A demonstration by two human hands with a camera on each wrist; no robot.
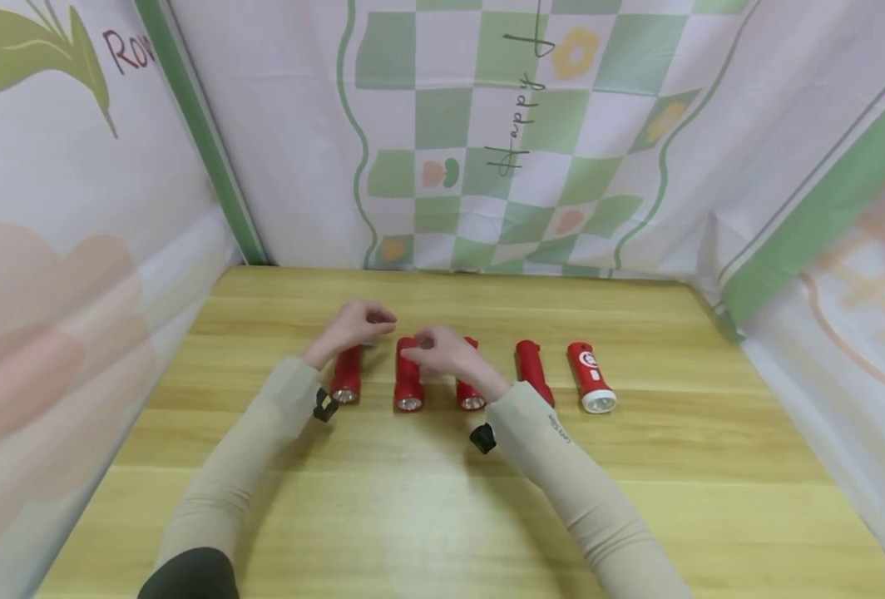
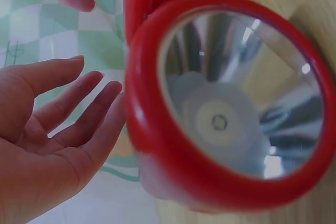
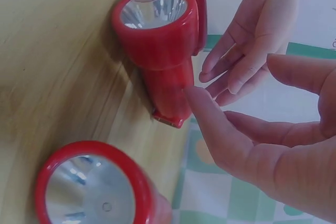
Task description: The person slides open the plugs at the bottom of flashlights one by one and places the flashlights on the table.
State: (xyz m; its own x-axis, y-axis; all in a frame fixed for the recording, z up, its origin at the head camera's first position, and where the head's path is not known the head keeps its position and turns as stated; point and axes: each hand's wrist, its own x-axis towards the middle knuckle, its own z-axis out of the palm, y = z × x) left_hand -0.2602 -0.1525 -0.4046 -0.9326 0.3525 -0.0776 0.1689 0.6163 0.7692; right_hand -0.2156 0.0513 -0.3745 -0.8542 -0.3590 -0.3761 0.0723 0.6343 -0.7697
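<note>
Several red flashlights lie in a row on the wooden table, most with their lenses toward me. My left hand [image 1: 353, 324] hovers at the far end of the leftmost flashlight [image 1: 348, 378], its fingers relaxed and slightly bent around nothing. In the left wrist view that hand [image 2: 58, 135] is beside a large red flashlight rim [image 2: 147, 103]. My right hand [image 1: 442, 353] is over the second flashlight [image 1: 408, 383] and partly covers the third flashlight [image 1: 470, 395]. Thumb and fingers of the right hand [image 3: 262, 145] stand apart, with a fingertip overlapping a flashlight body [image 3: 165, 87] in the right wrist view.
Farther right lie a red flashlight [image 1: 534, 372] turned on its side and a red one with a white rim [image 1: 592, 378]. Printed fabric [image 1: 457, 100] with green checks hangs behind the wooden table [image 1: 412, 516], and more fabric flanks both sides.
</note>
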